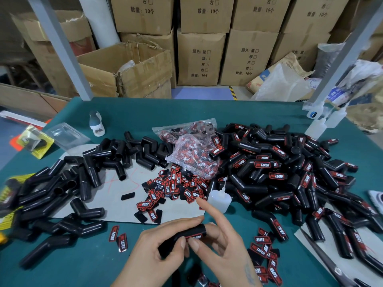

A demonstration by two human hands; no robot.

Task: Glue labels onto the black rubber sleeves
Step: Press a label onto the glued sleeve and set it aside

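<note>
Nearest the camera, both hands work one black rubber sleeve held just above the green surface. Left hand curls around its lower-left end; right hand presses a red-and-black label onto it with thumb and middle finger, index finger raised free. Sleeve's long axis runs from lower left up to the right, upper open end toward the right hand; label lies along that axis. Judgement: this piece is at the press-down step. Just beyond, a glue bottle stands with its nozzle up beside a pile of loose labels and a bag of labels. Farther left, the unlabelled sleeves; farther right, the larger heap of labelled sleeves. Judgement: well past half done, many left.
</note>
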